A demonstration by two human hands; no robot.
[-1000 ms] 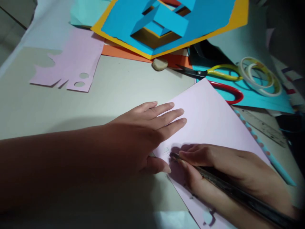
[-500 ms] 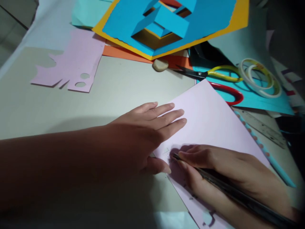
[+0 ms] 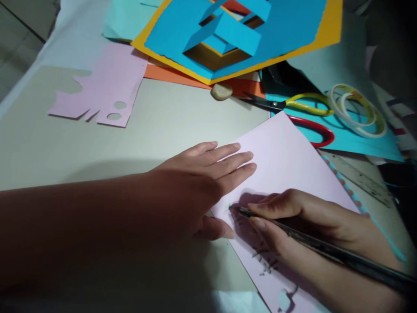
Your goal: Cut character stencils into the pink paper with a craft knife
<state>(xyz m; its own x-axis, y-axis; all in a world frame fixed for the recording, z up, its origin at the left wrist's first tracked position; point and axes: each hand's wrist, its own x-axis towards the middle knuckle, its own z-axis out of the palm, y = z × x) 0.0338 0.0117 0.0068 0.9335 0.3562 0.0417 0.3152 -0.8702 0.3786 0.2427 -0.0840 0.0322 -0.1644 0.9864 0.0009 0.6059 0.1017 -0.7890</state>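
Observation:
A pink sheet of paper [image 3: 276,161] lies at an angle on the table, with dark handwritten marks [image 3: 265,261] along its lower left side. My left hand [image 3: 215,174] lies flat over the sheet's left edge, fingers spread, holding nothing. Pinched between the thumb and fingers of my right hand [image 3: 299,221] is a dark pen [image 3: 312,245]. Its tip touches or hovers just over the paper, right of my left thumb; exact contact cannot be made out. The shadow of my right hand falls on the sheet around the tip.
Behind are a blue and yellow pop-up card [image 3: 286,26], a stone [image 3: 222,91] and a cut pink scrap [image 3: 114,74]. Scissors [image 3: 306,104], tape rolls [image 3: 361,126], a clear ruler [image 3: 361,178] and a light blue strip [image 3: 384,234] lie to the right.
My right hand has shifted slightly, uncovering more of the dark marks and the pen tip. My left hand stays flat in place. The whole view has shifted a little.

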